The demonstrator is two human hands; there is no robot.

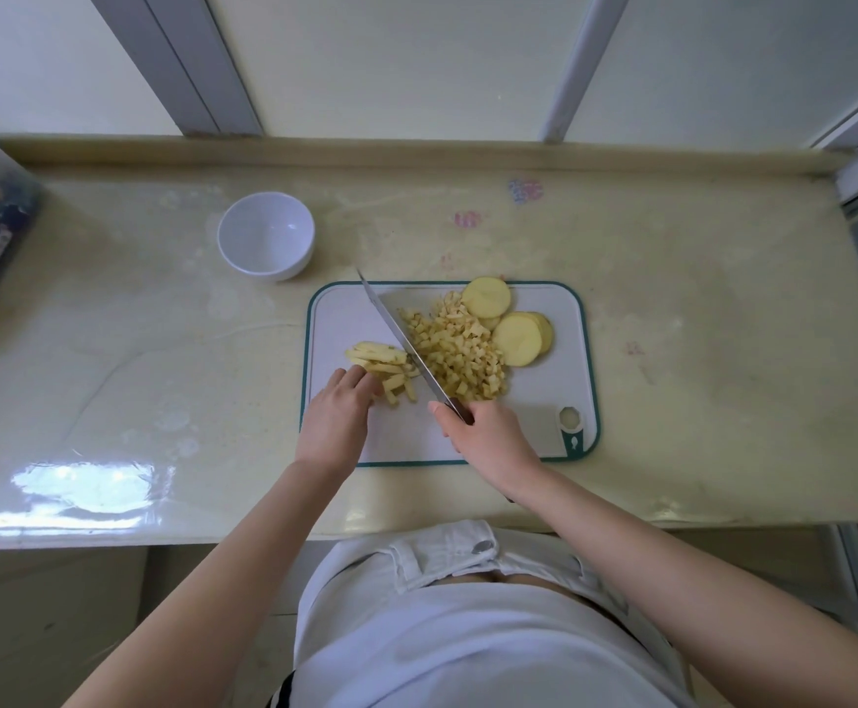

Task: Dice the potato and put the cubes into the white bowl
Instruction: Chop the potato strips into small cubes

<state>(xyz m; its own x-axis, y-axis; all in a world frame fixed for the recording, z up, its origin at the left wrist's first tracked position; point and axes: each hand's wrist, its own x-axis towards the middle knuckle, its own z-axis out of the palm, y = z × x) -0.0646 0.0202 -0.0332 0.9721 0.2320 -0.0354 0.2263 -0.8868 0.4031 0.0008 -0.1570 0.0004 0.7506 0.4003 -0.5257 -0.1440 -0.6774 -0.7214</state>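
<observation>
Two hands work over the cutting board (345,319) on the table (697,350). The right hand (483,434) has its fingers clenched around the handle of the knife (401,339), whose blade runs diagonally across the board. The left hand (337,419) steadies the potato sticks (383,367) with curled fingers, just left of the blade. Potato cubes (460,357) are piled right of the blade, touching round potato slices (516,324). The white bowl (263,232) stands on the table beyond the board's far left corner.

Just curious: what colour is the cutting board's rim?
The rim is teal green, best in head view.
</observation>
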